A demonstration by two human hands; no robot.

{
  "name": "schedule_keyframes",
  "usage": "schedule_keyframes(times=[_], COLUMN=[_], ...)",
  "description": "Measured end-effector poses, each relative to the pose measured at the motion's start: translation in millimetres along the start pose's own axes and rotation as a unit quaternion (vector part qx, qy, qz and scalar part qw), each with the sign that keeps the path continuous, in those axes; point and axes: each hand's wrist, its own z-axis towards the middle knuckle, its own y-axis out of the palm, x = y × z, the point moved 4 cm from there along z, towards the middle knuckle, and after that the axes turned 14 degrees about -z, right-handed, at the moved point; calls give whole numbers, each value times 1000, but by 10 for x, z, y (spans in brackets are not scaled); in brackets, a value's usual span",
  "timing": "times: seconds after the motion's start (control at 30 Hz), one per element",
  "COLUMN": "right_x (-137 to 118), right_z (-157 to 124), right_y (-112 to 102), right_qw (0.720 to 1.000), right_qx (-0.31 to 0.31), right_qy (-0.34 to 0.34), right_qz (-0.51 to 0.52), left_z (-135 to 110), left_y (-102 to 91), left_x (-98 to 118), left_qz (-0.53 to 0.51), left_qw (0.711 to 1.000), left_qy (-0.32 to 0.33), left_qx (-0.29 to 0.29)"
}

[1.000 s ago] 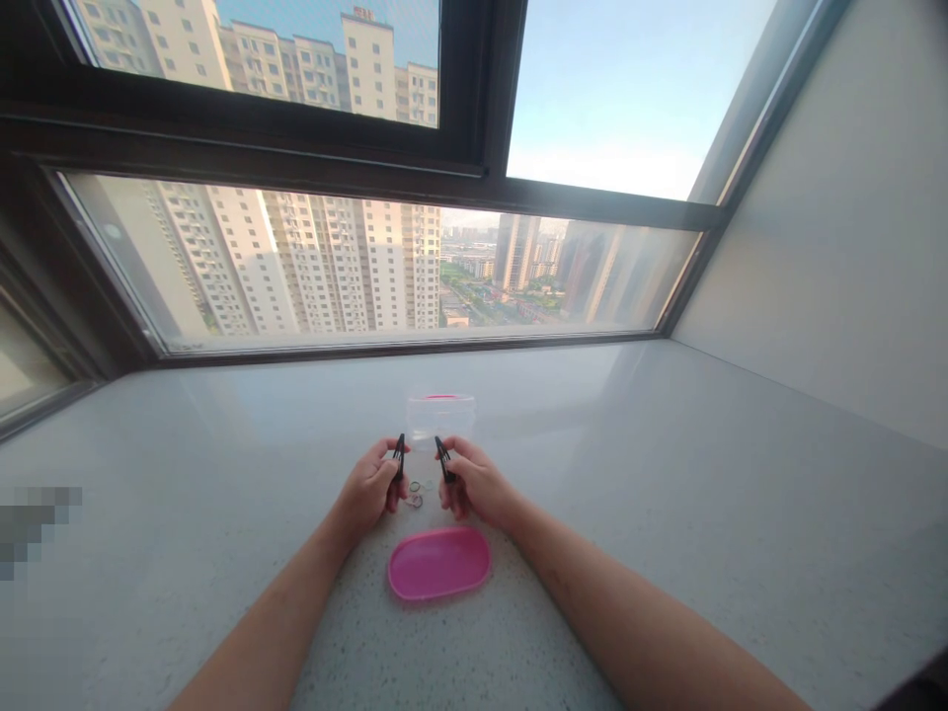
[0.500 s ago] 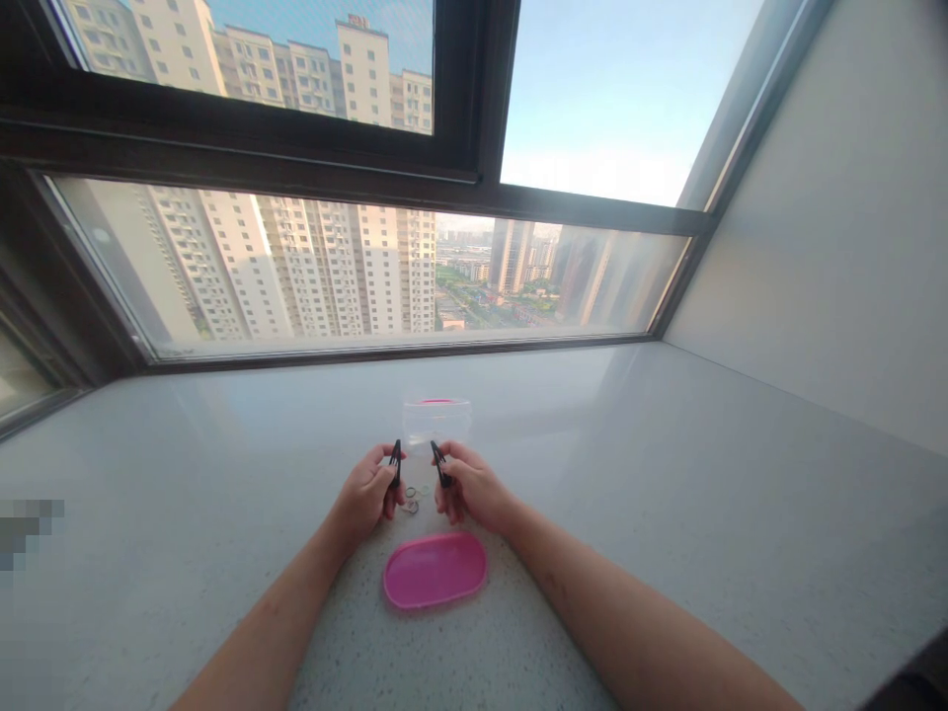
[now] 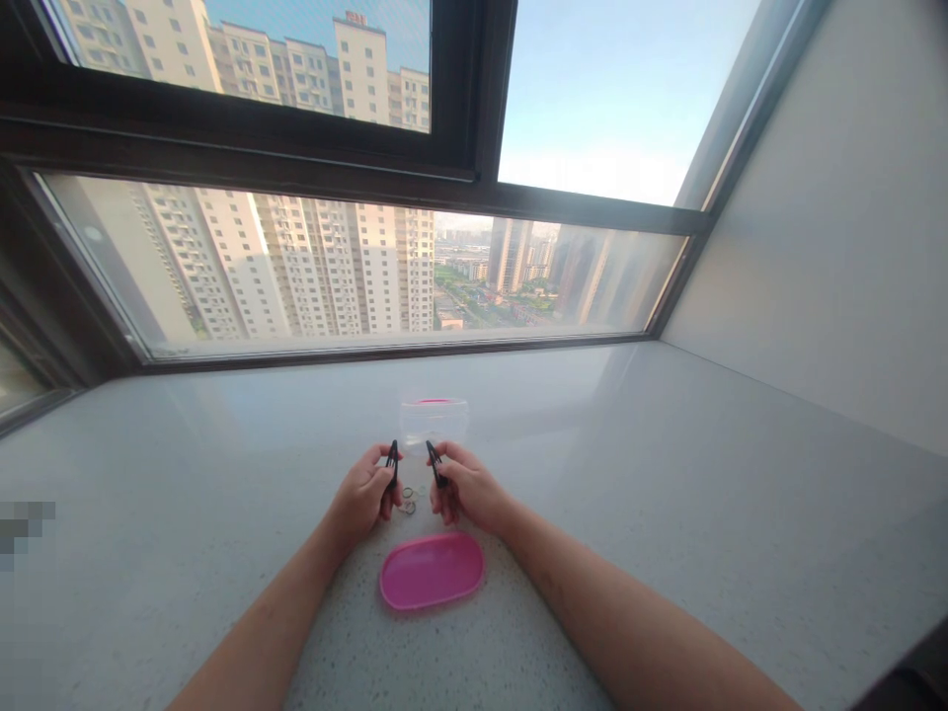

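- Your left hand [image 3: 362,499] rests on the speckled grey stone table [image 3: 667,474], fingers pinched on a slim black hair clip [image 3: 391,464] held upright.
- Tiny thin hair ties [image 3: 407,501] lie between your hands.
- The oval pink plastic lid [image 3: 432,571] lies just in front of your hands, and the clear plastic box [image 3: 434,423] stands just behind them.
- Your right hand [image 3: 463,491] pinches a second black hair clip [image 3: 435,464].

Left hair clip [image 3: 392,464], black, upright, right hair clip [image 3: 435,464], black, leaning inward
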Motion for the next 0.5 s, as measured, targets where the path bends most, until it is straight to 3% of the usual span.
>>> schedule_keyframes(times=[0.5], right_x=[0], right_z=[-3], right_y=[-3], right_qw=[1000], right_qx=[-4], right_qy=[4], right_qz=[-7], left_z=[11], left_y=[-10], left_x=[-28], left_qz=[-5], left_qw=[1000], left_qy=[3], left_qx=[-3])
